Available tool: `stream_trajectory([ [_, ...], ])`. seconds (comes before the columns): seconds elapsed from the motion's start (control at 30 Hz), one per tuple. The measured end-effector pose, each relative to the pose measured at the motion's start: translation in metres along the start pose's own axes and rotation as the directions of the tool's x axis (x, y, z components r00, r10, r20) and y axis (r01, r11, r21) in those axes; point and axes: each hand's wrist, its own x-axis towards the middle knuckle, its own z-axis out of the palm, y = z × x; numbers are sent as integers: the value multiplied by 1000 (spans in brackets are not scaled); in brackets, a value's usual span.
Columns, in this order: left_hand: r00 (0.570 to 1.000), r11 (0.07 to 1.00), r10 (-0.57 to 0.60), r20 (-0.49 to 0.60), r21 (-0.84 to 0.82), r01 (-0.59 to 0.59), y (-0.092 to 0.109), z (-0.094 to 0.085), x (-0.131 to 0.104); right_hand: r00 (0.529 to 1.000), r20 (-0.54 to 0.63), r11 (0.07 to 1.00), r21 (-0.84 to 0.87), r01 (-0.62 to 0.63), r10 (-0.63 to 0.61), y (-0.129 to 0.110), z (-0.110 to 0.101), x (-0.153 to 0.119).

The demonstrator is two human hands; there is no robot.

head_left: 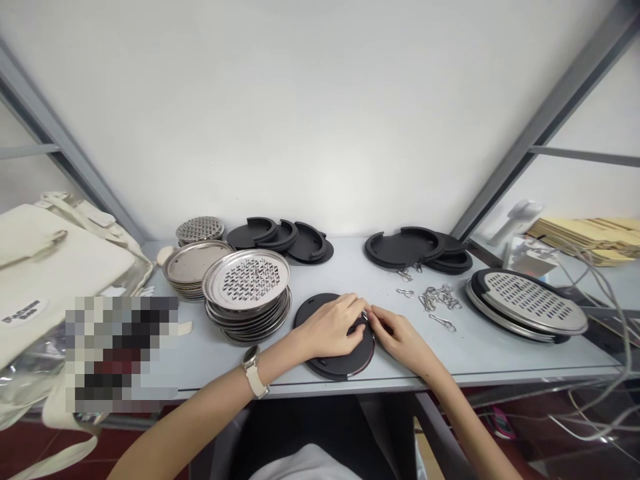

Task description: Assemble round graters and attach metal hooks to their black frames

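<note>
A round black base (313, 310) lies flat on the table, partly covered by my hands. My left hand (335, 327) rests across its top with curled fingers, gripping it near the right edge. At that edge my right hand (397, 333) has its thumb and fingers pinched together on a small shiny metal clip (365, 316), mostly hidden by the fingertips of both hands. A loose pile of wire clips (440, 297) lies right of my right hand. Left of the base stands a stack of round metal grater plates (247, 283).
More metal discs (197, 263) are piled behind at left. Black rimmed bases (305, 243) and others (405, 247) lie along the wall. Finished-looking grater discs (533, 300) are stacked at right. A cream bag (65, 267) hangs over the left side; cables (607, 287) trail at right.
</note>
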Motion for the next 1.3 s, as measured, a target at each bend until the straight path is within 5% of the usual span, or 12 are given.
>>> stream_trajectory([
  [1.3, 998, 998, 60, -15, -17, -60, 0, 0, 2, 1000, -8, 997, 71, -20, 20, 2, 0, -1],
])
